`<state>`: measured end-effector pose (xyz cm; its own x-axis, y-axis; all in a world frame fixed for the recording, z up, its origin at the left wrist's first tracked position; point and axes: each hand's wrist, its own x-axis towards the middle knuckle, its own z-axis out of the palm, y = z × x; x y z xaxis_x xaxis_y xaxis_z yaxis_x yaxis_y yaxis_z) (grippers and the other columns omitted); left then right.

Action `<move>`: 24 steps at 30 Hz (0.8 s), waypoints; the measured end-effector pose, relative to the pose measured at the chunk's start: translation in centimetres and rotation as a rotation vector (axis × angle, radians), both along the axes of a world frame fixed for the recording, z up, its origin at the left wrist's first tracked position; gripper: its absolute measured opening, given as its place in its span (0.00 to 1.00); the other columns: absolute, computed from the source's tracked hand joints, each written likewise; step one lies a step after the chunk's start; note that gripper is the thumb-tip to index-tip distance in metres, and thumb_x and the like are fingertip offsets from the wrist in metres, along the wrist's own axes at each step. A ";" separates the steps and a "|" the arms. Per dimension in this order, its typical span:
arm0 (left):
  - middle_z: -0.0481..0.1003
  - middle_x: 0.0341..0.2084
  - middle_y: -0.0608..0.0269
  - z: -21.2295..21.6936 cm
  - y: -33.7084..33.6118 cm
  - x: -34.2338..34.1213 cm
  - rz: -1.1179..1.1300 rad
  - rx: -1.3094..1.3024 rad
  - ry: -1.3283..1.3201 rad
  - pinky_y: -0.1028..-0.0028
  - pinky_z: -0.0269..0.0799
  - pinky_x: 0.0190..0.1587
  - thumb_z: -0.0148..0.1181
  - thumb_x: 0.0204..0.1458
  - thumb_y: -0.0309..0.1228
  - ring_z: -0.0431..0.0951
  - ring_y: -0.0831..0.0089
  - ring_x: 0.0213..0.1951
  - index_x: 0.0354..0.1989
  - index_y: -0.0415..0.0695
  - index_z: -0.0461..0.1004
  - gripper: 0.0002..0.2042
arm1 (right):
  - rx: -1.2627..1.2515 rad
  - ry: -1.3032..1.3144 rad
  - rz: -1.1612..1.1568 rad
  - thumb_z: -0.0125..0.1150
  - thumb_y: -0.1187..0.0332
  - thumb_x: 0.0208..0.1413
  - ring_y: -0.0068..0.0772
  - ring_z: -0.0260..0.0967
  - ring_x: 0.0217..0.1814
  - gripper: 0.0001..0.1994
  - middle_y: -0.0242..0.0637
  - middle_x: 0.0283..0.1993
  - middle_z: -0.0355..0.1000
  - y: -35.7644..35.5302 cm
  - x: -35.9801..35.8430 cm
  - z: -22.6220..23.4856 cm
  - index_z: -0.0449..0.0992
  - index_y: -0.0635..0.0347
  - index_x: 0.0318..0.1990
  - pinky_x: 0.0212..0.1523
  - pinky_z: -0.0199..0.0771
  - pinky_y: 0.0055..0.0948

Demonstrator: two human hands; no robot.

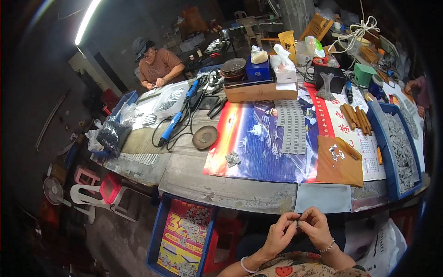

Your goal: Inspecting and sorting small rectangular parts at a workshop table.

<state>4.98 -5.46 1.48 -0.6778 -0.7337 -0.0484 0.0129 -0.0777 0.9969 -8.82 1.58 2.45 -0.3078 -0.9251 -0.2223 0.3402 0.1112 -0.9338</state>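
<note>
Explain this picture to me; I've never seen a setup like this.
There's no machine: these are a person's bare left hand and right hand. The single picture comes from a fisheye camera worn on the head, looking down, so straight edges bend toward the rim.

The fingertips meet, seemingly pinching a tiny item, too small to identify.

On the table ahead lies a colourful poster with rows of grey pieces on it. A blue tray of grey parts stands at the right. Across the table, to the left, another person is sitting.
</note>
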 end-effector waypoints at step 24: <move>0.72 0.26 0.67 0.0 0.5 -0.8 0.062 -0.223 -0.072 0.82 0.69 0.31 0.61 0.52 0.23 0.71 0.84 0.28 0.47 0.38 0.72 0.13 | -0.032 -0.042 -0.035 0.57 0.80 0.53 0.15 0.63 0.34 0.07 0.28 0.32 0.66 0.3 -1.5 -0.2 0.66 0.62 0.36 0.34 0.64 0.17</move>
<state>4.22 -4.92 1.48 -0.6320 -0.7715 0.0727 -0.0610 0.1430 0.9878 -10.33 1.88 2.27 -0.3312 -0.9207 -0.2064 0.3823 0.0690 -0.9215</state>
